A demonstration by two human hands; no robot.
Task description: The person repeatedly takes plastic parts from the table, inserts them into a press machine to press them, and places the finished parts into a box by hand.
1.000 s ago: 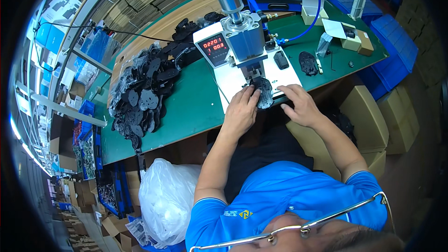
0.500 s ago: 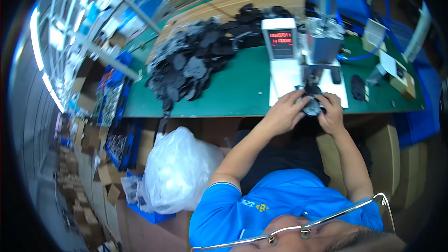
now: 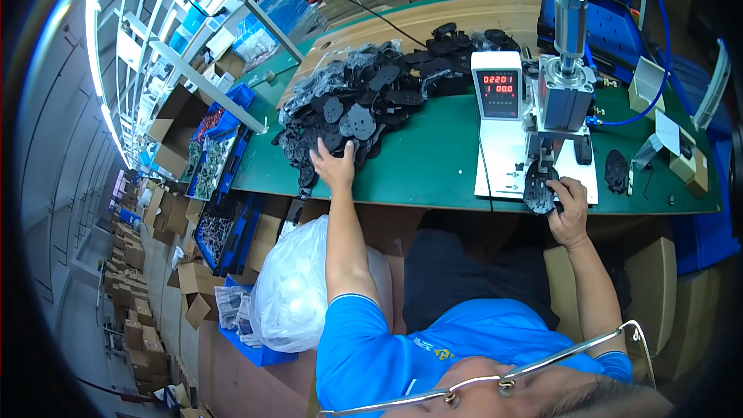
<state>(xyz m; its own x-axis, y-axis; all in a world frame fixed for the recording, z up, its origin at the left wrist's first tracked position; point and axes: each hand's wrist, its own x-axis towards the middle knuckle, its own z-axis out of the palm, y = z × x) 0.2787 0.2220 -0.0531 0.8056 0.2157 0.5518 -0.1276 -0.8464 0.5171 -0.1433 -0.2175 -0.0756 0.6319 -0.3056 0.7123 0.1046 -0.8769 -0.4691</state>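
Observation:
My left hand (image 3: pixel 334 167) reaches to the near edge of a heap of flat black oval parts (image 3: pixel 385 77), fingers spread and nothing gripped. Beside its fingertips lies a greyer part with small holes (image 3: pixel 357 121). My right hand (image 3: pixel 570 210) pinches the edge of another black oval part (image 3: pixel 535 192), which sits under the head of a bench press (image 3: pixel 567 97). The press's white base plate (image 3: pixel 495 174) carries a few small metal pieces. How the held part meets the press tip is partly hidden.
A counter box with a red display (image 3: pixel 498 87) stands left of the press. Right of it lie a single black oval part (image 3: pixel 616 172) and small cartons (image 3: pixel 687 166). A blue air hose (image 3: pixel 667 39) arches overhead. A filled clear plastic bag (image 3: pixel 290 286) stands below the table's left front.
My left hand has left the press and moved left to the heap. My right hand stays at the black part, which now shows more fully. The whole view has shifted slightly.

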